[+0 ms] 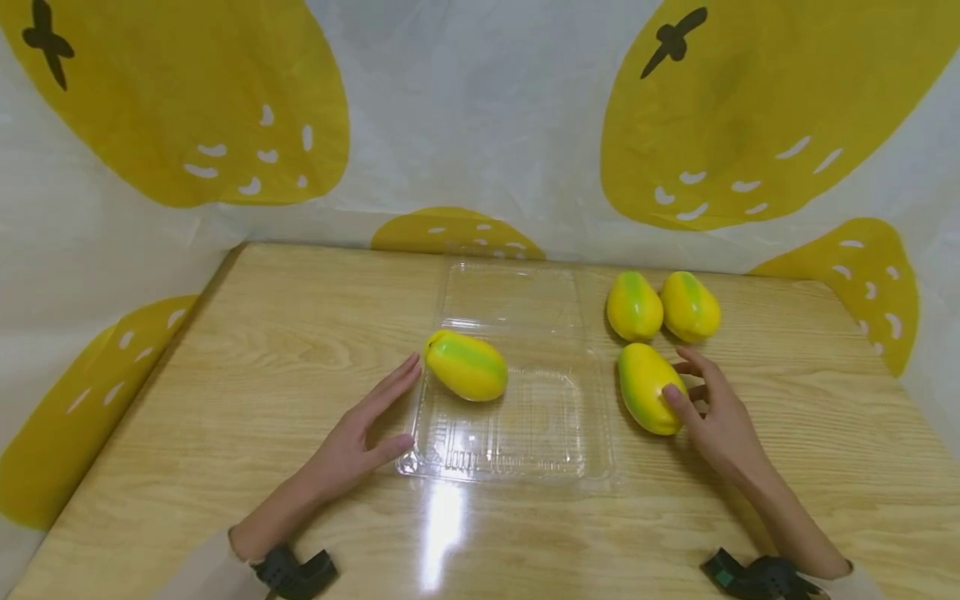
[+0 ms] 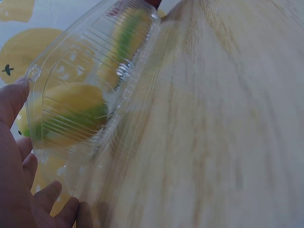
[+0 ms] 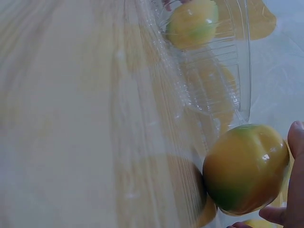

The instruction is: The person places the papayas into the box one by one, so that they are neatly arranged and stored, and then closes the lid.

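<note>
A clear plastic clamshell box [image 1: 517, 467] lies opened flat on the table, its lid [image 1: 510, 287] folded away to the back. One yellow papaya [image 1: 467, 365] with a green stripe rests in the box's left part. My left hand [image 1: 367, 433] is at the box's left edge, fingers extended and thumb apart; in the left wrist view its fingers [image 2: 21, 107] stand along the clear wall. To the right of the box, my right hand [image 1: 712, 417] holds another papaya [image 1: 647, 390], thumb on its near side and fingers curved round its far side.
Two more papayas, a left one [image 1: 634, 307] and a right one [image 1: 691, 307], lie side by side at the back right, just beyond the right hand. Behind the wooden table [image 1: 300, 333] hangs a white cloth [image 1: 480, 108] with large yellow fruit prints.
</note>
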`<action>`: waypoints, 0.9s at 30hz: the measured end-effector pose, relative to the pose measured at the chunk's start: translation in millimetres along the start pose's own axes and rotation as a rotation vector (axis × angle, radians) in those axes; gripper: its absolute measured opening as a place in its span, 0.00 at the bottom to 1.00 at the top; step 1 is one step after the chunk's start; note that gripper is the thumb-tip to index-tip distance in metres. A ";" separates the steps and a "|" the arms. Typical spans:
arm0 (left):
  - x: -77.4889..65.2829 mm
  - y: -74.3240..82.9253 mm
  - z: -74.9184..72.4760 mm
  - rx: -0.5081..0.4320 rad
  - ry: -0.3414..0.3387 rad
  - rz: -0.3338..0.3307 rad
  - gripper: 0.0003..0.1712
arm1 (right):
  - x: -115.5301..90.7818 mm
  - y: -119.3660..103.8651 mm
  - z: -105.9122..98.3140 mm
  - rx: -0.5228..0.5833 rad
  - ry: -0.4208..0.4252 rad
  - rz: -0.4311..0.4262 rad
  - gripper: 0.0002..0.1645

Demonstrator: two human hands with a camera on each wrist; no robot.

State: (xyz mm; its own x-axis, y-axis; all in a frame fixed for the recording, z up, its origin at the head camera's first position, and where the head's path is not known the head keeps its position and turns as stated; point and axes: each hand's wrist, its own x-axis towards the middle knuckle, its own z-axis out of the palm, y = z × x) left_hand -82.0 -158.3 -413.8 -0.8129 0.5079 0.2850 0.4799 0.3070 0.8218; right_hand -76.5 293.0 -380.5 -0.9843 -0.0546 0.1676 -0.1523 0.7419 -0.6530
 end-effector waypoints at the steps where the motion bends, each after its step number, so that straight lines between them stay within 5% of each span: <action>1: -0.2 0.2 -0.1 0.002 0.000 0.000 0.44 | 0.1 0.6 0.5 -0.004 -0.007 0.002 0.34; 27: -1.3 4.1 -0.3 0.008 0.005 -0.016 0.43 | -0.8 -5.3 -0.4 0.013 -0.072 0.075 0.38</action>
State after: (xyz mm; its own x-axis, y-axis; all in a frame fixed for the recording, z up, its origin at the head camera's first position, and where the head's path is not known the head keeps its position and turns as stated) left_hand -79.1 -158.0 -410.7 -0.8222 0.4989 0.2740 0.4691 0.3214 0.8226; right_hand -74.8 289.4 -376.9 -0.9967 -0.0477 0.0650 -0.0790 0.7367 -0.6716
